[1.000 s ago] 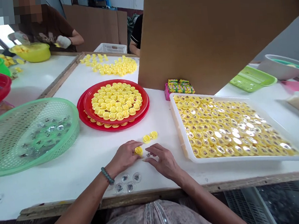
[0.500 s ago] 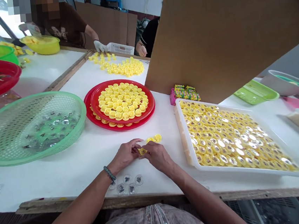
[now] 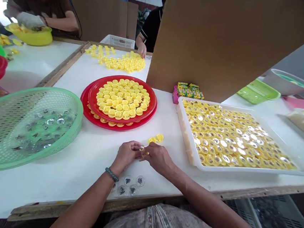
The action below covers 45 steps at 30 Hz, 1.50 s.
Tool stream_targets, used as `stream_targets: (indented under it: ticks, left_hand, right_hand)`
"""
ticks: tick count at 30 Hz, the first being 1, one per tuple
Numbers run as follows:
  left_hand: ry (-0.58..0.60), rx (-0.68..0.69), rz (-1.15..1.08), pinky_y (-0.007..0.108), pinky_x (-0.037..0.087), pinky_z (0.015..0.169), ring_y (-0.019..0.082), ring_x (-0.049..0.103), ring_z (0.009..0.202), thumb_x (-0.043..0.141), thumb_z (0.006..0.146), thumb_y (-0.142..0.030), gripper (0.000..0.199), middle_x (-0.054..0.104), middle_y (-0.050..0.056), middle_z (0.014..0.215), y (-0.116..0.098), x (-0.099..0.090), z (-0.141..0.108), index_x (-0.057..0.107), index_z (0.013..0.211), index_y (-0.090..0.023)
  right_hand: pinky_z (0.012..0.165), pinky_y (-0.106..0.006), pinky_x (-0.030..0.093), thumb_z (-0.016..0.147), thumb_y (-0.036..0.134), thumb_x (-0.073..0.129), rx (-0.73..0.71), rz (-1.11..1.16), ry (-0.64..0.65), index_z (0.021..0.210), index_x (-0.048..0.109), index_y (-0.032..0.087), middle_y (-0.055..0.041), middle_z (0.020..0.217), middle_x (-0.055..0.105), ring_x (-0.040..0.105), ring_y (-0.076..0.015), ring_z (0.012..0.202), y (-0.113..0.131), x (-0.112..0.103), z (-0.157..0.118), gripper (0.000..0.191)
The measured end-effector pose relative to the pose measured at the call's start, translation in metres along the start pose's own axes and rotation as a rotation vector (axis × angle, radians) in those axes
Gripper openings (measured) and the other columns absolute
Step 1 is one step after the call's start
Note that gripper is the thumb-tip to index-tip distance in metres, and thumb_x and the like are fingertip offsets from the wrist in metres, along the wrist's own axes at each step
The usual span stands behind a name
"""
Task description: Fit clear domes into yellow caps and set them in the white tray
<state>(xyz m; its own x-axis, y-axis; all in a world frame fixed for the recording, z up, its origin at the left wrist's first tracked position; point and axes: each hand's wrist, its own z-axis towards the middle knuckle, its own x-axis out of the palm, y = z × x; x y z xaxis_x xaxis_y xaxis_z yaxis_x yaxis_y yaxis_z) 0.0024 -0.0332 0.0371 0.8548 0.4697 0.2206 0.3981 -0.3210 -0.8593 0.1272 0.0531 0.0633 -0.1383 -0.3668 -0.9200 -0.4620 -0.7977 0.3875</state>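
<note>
My left hand [image 3: 129, 152] and my right hand [image 3: 157, 158] meet over the white table, both closed around one small yellow plastic cup [image 3: 144, 152]. Fingers cover most of that cup. Just beyond my right hand lie a couple of loose yellow cups [image 3: 159, 138]. Several clear round domes [image 3: 128, 180] with dark prints rest beside my left wrist. Farther out, stacked red trays [image 3: 153, 108] carry rows of yellow cups. To the right, a white tray [image 3: 188, 139] is filled with yellow cups topped by clear, printed domes.
A green perforated basket [image 3: 76, 135] at left holds more clear domes. A large cardboard panel [image 3: 214, 32] leans over the table behind small packets [image 3: 189, 90]. Across the table, a gloved co-worker's hand [image 3: 30, 21] is at a yellow basin [image 3: 37, 37]; another person's hand [image 3: 142, 50] touches piled cups.
The gloved hand has gone from the scattered cups to the yellow basin. The other co-worker's hand has lowered onto the pile. My hands stay together, covering more of the cup; the view has shifted slightly.
</note>
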Motion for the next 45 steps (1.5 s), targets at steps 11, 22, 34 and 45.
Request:
stream_targets:
  ticks: [11,22,34,45]
  left_hand:
    - [-0.104,0.078,0.101,0.029,0.052,0.067,0.017,0.065,0.07,0.077,0.056,-0.033,0.037,0.07,0.007,0.079,0.004,0.004,-0.005,0.062,0.083,-0.014]
    - [-0.13,0.051,0.031,0.029,0.052,0.07,0.016,0.065,0.069,0.074,0.059,-0.029,0.027,0.069,0.004,0.069,0.001,0.01,-0.006,0.062,0.078,-0.014]
    - [-0.011,0.022,0.142,0.027,0.05,0.068,0.018,0.064,0.074,0.072,0.062,-0.034,0.036,0.07,0.005,0.078,0.0,0.004,-0.008,0.063,0.091,-0.014]
    - [-0.036,-0.092,0.168,0.026,0.051,0.067,0.015,0.062,0.067,0.072,0.06,-0.049,0.054,0.071,0.005,0.082,0.0,-0.002,0.0,0.06,0.101,-0.016]
  right_hand:
    - [0.073,-0.024,0.044,0.088,0.023,0.052,-0.128,0.115,-0.355,0.094,0.064,0.019,-0.0045,0.087,0.061,0.057,-0.0146,0.08,-0.014,0.025,-0.03,0.013]
    - [0.065,-0.03,0.04,0.09,0.014,0.045,-0.277,-0.293,-0.262,0.081,0.057,0.017,-0.0051,0.079,0.056,0.047,-0.0175,0.072,-0.017,0.031,-0.034,0.016]
    - [0.076,-0.028,0.046,0.086,0.024,0.053,-0.246,-0.034,-0.28,0.093,0.054,0.017,-0.0062,0.095,0.061,0.054,-0.0172,0.087,-0.013,0.017,-0.029,0.01]
    - [0.079,-0.026,0.047,0.081,0.016,0.051,-0.069,0.186,-0.629,0.094,0.055,0.02,-0.0051,0.097,0.062,0.058,-0.0153,0.091,-0.055,-0.06,-0.049,0.014]
